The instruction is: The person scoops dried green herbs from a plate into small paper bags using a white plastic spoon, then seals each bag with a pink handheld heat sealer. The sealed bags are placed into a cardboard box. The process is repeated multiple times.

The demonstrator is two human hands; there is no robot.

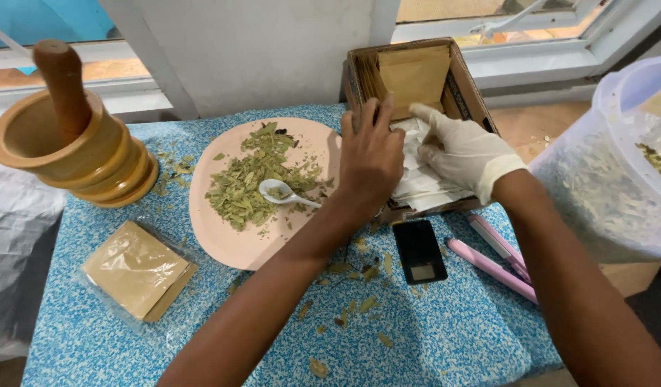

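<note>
Blue speckled tabletop (445, 337) under a window. Cardboard box (470, 89) at the far edge, long axis running away from the person, open top up, white packets (423, 183) inside. Left hand (371, 154), bare, fingers spread flat on the packets. Right hand (465, 152), gloved, fingers loosely open, touching them. Pink plate (230, 240) of dried leaves (241, 186) just left; mortar (80, 154) far left.

brown pouches in cardboard box (468, 86), wrapped pouches (136, 271) front-left
</note>
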